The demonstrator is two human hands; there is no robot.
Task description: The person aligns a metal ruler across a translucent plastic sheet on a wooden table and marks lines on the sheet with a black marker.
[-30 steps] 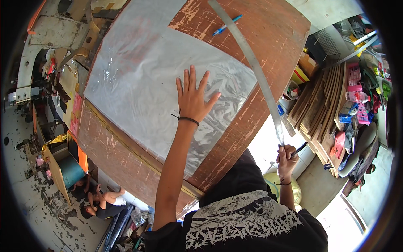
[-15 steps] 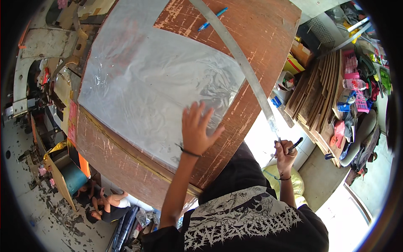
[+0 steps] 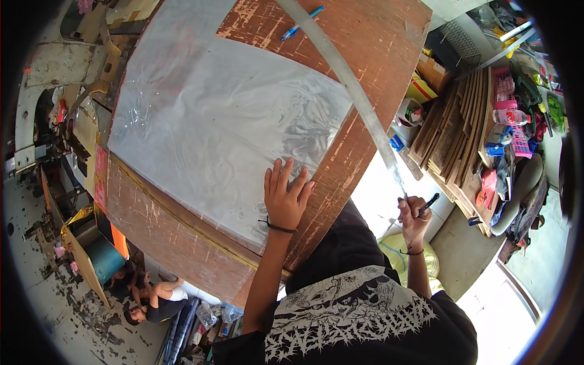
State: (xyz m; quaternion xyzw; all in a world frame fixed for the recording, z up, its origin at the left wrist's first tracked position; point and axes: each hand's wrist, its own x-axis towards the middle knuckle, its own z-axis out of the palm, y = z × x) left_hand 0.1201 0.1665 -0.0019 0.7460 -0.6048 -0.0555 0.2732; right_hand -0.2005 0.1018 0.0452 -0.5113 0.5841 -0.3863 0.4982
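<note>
A thin, clear plastic sheet (image 3: 213, 103) lies on the worn brown wooden table (image 3: 383, 55), wrinkled and shiny towards its right edge. My left hand (image 3: 286, 201) rests on the sheet's near right part, palm down, fingers stretched out. Off the table's right side, my right hand (image 3: 415, 222) is closed round the near end of a long metal ruler (image 3: 353, 85). The same fist also holds a black pen (image 3: 431, 201), its end sticking out to the right. From that fist the ruler runs diagonally over the sheet's right corner to the far edge. Beyond the sheet lies a blue pen (image 3: 302, 24).
Stacked wooden boards (image 3: 453, 128) stand at the right, beside a shelf with a plastic bottle (image 3: 511, 117) and pink baskets. A pale yellow sack (image 3: 395, 250) sits below my right hand. Another person (image 3: 159, 298) is on the floor at lower left, near a wooden box (image 3: 88, 261).
My left hand has come nearer to me, from hovering or lightly touching to lying on the sheet, fingers closer together. My right hand keeps hold of the ruler and pen, nearly still.
</note>
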